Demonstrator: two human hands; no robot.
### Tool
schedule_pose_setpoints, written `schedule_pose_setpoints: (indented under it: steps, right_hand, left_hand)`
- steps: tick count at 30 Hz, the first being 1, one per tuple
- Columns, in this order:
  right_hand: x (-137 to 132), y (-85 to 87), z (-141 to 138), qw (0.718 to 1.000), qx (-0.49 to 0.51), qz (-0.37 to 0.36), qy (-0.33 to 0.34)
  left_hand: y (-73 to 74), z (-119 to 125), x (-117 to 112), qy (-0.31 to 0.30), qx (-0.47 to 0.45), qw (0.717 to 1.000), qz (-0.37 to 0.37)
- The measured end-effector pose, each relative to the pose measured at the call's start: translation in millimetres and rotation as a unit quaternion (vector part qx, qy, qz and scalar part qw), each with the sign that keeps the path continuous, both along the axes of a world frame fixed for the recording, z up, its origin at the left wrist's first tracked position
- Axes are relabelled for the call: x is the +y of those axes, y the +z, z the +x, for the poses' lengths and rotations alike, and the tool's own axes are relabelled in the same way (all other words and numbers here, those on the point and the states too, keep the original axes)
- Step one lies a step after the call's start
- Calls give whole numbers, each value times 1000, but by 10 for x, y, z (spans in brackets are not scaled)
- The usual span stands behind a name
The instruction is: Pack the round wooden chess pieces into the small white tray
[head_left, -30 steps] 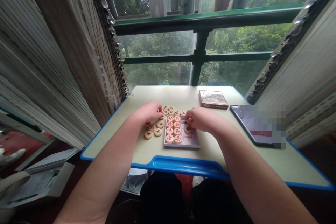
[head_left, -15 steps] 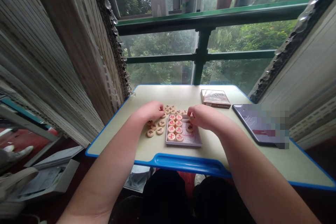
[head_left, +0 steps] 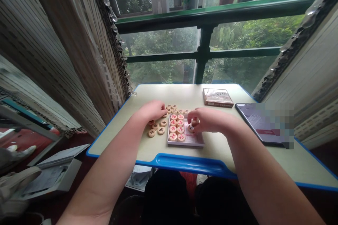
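My left hand (head_left: 154, 110) is closed at the left of the box, its fingertips pinching a Chinese chess piece (head_left: 165, 115) low over the table. My right hand (head_left: 208, 117) reaches over the right side of the shallow open box (head_left: 186, 143), thumb and fingers closed around another piece that they partly hide. Just under those fingers, a dark-lettered piece (head_left: 191, 128) lies in the box. Two columns of red-lettered pieces (head_left: 181, 130) fill the box's left part. Loose dark-lettered pieces (head_left: 161, 130) lie to the left of the box, and more pieces (head_left: 174, 111) sit behind it.
The box lid (head_left: 218, 95) lies at the back right of the blue-edged table (head_left: 126, 147). A dark tablet-like device (head_left: 257, 124), partly blurred, rests to the right. A blue trough (head_left: 188, 162) runs along the front edge. Curtains (head_left: 79, 42) hang on both sides.
My right hand has moved slightly down and inward over the box with its piece. My left hand stays nearly where it was. The view has shifted a little.
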State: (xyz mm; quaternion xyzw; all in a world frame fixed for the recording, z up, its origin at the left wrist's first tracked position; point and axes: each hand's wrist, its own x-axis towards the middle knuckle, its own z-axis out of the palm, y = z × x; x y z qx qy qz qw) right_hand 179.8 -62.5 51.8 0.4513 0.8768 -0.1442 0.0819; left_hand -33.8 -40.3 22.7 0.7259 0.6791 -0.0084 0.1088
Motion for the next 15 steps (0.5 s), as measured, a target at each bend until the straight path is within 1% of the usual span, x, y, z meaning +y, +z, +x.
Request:
schedule_pose_setpoints:
  steps: [7, 15]
  right_hand:
    - [-19, 19, -11, 999, 3, -14, -41]
    - [-20, 29, -14, 998, -23, -25, -43]
  left_hand:
    - [12, -9, -1, -3, 3, 1000, 3]
    - [-44, -47, 28, 7, -5, 1000, -9]
